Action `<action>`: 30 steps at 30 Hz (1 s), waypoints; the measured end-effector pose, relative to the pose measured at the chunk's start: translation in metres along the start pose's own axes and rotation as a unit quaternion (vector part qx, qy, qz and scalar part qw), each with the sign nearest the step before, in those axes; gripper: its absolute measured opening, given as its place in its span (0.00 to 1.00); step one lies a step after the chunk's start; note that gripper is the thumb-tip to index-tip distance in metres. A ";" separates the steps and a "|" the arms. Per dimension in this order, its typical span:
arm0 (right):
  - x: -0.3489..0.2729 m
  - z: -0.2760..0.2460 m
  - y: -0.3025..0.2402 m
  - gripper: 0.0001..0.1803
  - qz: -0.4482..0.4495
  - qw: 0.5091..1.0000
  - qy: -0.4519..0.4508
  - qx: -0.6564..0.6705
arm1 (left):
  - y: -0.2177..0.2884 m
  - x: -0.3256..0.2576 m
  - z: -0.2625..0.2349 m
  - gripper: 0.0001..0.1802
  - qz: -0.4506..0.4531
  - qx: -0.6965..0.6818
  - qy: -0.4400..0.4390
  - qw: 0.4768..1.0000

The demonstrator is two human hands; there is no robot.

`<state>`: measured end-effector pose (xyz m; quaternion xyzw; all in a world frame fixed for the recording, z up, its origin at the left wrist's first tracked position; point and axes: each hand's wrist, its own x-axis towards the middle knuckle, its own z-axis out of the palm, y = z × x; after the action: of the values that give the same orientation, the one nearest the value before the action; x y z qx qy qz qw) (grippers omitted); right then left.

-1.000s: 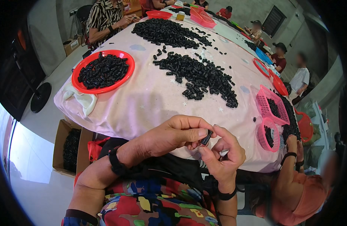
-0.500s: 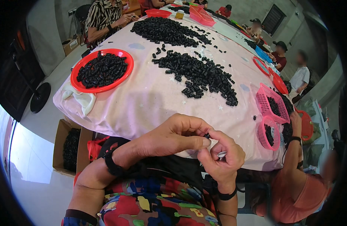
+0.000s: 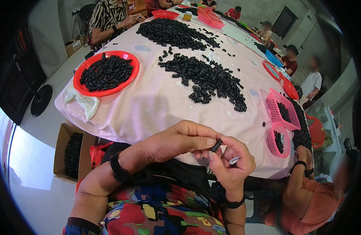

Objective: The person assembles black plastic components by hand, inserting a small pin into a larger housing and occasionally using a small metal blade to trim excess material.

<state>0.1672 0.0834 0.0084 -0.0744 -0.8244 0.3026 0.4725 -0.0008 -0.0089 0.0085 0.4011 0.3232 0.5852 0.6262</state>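
Between my two hands is a small black ribbed cylindrical piece [image 3: 216,146], held just over the near edge of the table. My left hand [image 3: 188,138] pinches its upper end with thumb and forefinger. My right hand [image 3: 236,158] has its thumb and forefinger pressed to the other side of the piece. In the curled fingers of that hand sits a small silvery pointed tool [image 3: 234,160], mostly hidden in the palm. Beyond my hands lies a loose pile of black cylindrical pieces [image 3: 208,78]; a red round tray [image 3: 135,74] full of them stands to the left.
A pink-white cloth [image 3: 157,113] covers the table. A larger black pile [image 3: 172,33] lies further back. Pink baskets [image 3: 271,100] stand at the right, beside a co-worker in orange [image 3: 306,199]. On the floor at left is a cardboard box [image 3: 86,156] holding black pieces. More people sit around the table.
The black piece now shows more fully between my fingertips, and my left thumb has shifted up along it. The co-worker at right has drawn their arm nearer the table's edge.
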 end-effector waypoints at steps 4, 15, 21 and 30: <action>0.001 0.000 0.000 0.21 -0.007 1.000 -0.001 0.014 | -0.003 0.002 -0.004 0.16 -0.011 -0.017 0.005 1.000; 0.001 0.001 -0.006 0.22 0.001 1.000 -0.007 -0.023 | -0.004 0.001 -0.004 0.14 -0.020 -0.107 0.008 0.994; -0.003 -0.005 -0.007 0.19 0.024 0.995 0.019 -0.090 | -0.006 0.003 -0.006 0.13 -0.013 -0.114 -0.005 0.993; 0.001 0.000 0.001 0.25 0.081 0.992 -0.074 -0.069 | -0.004 0.003 -0.006 0.11 -0.033 -0.114 0.005 0.993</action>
<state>0.1662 0.0847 0.0082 -0.1507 -0.8670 0.2872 0.3782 -0.0035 -0.0057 0.0024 0.3134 0.2709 0.5989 0.6854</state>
